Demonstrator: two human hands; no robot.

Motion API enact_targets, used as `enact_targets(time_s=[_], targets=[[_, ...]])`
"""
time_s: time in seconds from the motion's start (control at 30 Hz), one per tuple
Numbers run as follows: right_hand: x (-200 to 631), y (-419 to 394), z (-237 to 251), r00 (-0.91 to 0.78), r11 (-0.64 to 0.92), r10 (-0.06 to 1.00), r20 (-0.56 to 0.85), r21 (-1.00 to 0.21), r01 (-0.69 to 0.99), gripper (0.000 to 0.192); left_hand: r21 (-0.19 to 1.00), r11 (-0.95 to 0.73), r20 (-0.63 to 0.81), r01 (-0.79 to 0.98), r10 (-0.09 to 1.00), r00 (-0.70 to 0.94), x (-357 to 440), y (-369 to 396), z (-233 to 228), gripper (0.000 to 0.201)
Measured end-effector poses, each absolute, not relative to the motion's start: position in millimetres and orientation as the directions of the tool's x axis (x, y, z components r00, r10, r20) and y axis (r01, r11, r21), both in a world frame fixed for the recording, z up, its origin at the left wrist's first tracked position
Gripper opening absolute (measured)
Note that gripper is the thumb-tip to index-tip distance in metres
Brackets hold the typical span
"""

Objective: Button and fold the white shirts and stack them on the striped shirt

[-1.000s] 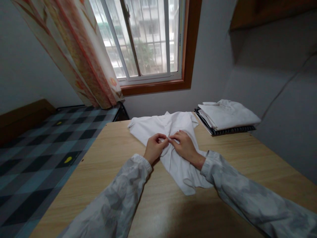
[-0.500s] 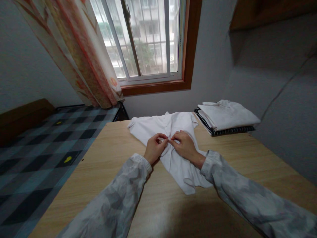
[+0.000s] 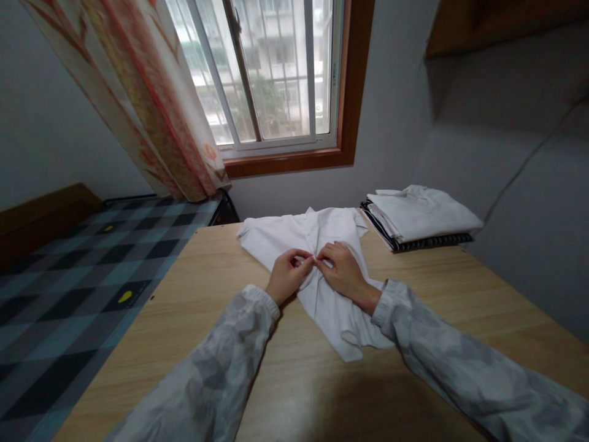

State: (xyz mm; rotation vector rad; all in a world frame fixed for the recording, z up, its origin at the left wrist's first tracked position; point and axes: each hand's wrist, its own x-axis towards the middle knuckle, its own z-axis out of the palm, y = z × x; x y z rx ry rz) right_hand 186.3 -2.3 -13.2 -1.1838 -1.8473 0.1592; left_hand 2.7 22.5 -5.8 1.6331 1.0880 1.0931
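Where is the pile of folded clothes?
In the head view, the pile of folded clothes sits on the far right part of the wooden table, beside the grey wall, beyond and right of the white shirt that both hands pinch.

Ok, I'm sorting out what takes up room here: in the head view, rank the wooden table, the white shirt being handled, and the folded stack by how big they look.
1. wooden table, largest by far.
2. white shirt, spread out under both hands.
3. folded stack, smallest, though it lies farther from the camera, so the gap to the shirt is unsure.
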Motion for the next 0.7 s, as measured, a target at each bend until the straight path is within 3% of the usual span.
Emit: enact_targets(time_s=[0.23, 0.43, 0.6, 0.7], targets=[[188.8, 3.1, -18.5, -0.103, 0.501, 0.832, 0.545, -0.658, 0.562, 0.014, 0.981, -0.181, 0.149, 0.076, 0.938, 0.314, -3.2, 31.2, -3.6, 0.046], [190.2, 3.2, -17.9, -0.089, 0.451, 0.873, 0.48, -0.721, 0.527, 0.017, 0.969, -0.222, 0.176, 0.106, 0.927, 0.333, -6.1, 32.7, -4.5, 0.042], [197.0, -0.2, -16.8, -0.168, 0.472, 0.854, 0.491, -0.601, 0.645, 0.015, 0.934, -0.279, 0.201, 0.223, 0.926, 0.32, -6.3, 32.6, -8.7, 0.034], [206.8, 1.1, -17.4, -0.291, 0.52, 0.836, 0.465, -0.503, 0.691, 0.026, 0.853, -0.431, 0.291, 0.294, 0.861, 0.418, -10.6, 30.5, -4.8, 0.029]])
